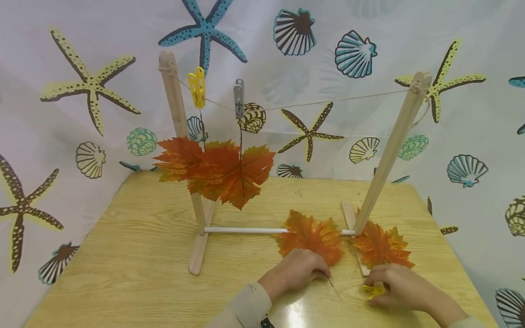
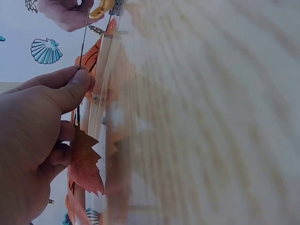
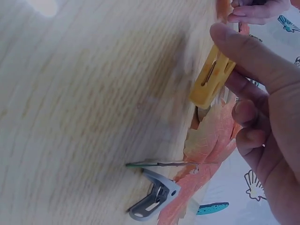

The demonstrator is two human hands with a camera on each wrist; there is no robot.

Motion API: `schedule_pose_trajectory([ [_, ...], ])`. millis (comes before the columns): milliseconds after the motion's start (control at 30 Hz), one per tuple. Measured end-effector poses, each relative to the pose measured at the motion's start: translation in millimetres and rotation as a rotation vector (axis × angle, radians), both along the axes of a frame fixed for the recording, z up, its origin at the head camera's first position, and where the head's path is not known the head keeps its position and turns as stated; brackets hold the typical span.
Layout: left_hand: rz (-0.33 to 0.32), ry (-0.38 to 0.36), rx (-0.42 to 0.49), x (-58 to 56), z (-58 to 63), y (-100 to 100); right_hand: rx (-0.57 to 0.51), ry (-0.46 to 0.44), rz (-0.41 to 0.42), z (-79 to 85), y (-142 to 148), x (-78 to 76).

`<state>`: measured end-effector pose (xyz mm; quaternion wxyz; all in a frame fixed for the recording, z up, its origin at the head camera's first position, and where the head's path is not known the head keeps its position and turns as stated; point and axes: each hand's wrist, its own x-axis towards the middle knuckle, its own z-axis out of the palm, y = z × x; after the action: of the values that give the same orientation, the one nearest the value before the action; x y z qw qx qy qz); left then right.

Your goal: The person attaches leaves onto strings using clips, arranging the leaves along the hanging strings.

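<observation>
My left hand (image 1: 298, 269) pinches the thin stem (image 2: 83, 47) of an orange artificial maple leaf (image 1: 311, 234) between thumb and fingers, low over the table. To its right, my right hand (image 1: 404, 287) holds a yellow clothespin (image 3: 213, 77) between thumb and fingers. Just beyond that hand lies another orange maple leaf (image 1: 381, 246). In the right wrist view, a grey clothespin (image 3: 154, 197) lies beside this leaf's stem. On the string (image 1: 328, 101), a yellow clothespin (image 1: 198, 89) and a grey clothespin (image 1: 239, 98) each hold a hanging maple leaf (image 1: 244, 175).
A wooden left post (image 1: 174, 98) and right post (image 1: 391, 155) carry the string. A white rod (image 1: 246, 230) joins their feet on the wood-grain table (image 1: 123, 273). Behind hangs a cloth (image 1: 262, 59) printed with shells and starfish.
</observation>
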<state>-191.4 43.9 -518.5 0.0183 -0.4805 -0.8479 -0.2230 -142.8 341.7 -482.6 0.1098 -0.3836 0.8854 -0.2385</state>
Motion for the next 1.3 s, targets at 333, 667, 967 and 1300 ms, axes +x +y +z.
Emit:
schedule_pose_trajectory([
  [333,0.027,0.021,-0.04,1.7,5.8,1.7,-0.089,-0.01,0.0,-0.9,-3.1,0.1],
  [667,0.048,0.041,-0.104,10.8,6.1,-1.4,-0.154,0.032,0.018,-7.5,-14.7,5.4],
  [967,0.092,0.169,-0.068,8.7,13.8,3.3,-0.293,0.053,-0.145,-1.8,-24.2,7.1],
  [1300,0.162,0.116,-0.091,9.6,22.8,6.2,-0.317,-0.054,-0.258,5.8,-25.0,7.7],
])
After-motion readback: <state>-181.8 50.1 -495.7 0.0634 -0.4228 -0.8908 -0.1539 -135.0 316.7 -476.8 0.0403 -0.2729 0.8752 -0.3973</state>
